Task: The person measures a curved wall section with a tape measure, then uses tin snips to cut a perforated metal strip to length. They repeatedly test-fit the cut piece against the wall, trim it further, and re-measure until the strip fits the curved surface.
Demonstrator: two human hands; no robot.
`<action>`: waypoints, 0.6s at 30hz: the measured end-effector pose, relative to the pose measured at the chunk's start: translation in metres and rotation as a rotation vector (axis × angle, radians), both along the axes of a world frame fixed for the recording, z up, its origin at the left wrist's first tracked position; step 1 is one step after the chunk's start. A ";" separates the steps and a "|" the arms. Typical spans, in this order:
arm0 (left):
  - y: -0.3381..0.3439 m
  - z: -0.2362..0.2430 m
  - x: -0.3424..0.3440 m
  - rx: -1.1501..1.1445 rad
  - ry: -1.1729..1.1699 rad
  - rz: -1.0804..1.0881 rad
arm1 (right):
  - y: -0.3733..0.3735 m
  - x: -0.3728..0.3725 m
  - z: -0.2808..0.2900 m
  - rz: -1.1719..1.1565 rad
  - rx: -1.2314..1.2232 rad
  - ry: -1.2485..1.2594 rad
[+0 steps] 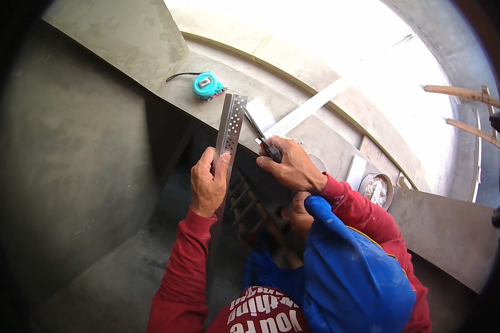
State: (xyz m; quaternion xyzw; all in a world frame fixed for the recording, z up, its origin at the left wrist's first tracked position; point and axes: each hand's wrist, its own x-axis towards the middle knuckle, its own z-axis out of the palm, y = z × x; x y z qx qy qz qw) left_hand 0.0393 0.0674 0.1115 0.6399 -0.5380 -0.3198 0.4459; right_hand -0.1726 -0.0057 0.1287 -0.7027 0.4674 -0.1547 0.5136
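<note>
Strip (233,127): metal, folded to an angle, one flange peppered with holes; it stands up across the near edge of the surface (178,91), top end over that edge, just beside the tape (206,86), lower length running down past the wrist. Left hand (208,180) grips it partway along, thumb pressed on the perforated side, fingers curled round the other. Right hand (291,166) has its fingers wrapped about the handles of the snips (264,137); blades point up at the strip's right edge near the top, contact not certain from here. Handling, by judgement: light for its length, stiff along the fold, thin and bendy across the flanges, liable to twist or whip if held far from the working end. Smooth metal, may slide in a dry palm; rims and end probably sharp. Not fragile, though a hard pinch could dent a flange. Best hold: astride the fold, close below the top, fingertips off the raw edges. Around: white strip (305,114) slanting across the surface toward its far edge; bowl (376,191) of white paste farther right, by the near edge; wooden rungs (244,202) below that edge.
</note>
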 end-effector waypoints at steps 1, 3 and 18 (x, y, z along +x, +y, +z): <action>0.001 0.000 -0.001 0.003 -0.022 -0.001 | 0.000 0.001 0.000 0.016 0.001 0.023; 0.003 -0.001 -0.004 0.024 -0.040 -0.002 | 0.002 0.003 -0.001 -0.016 -0.044 0.035; 0.006 -0.004 -0.015 0.053 -0.076 0.005 | 0.005 0.011 -0.015 -0.097 -0.097 0.017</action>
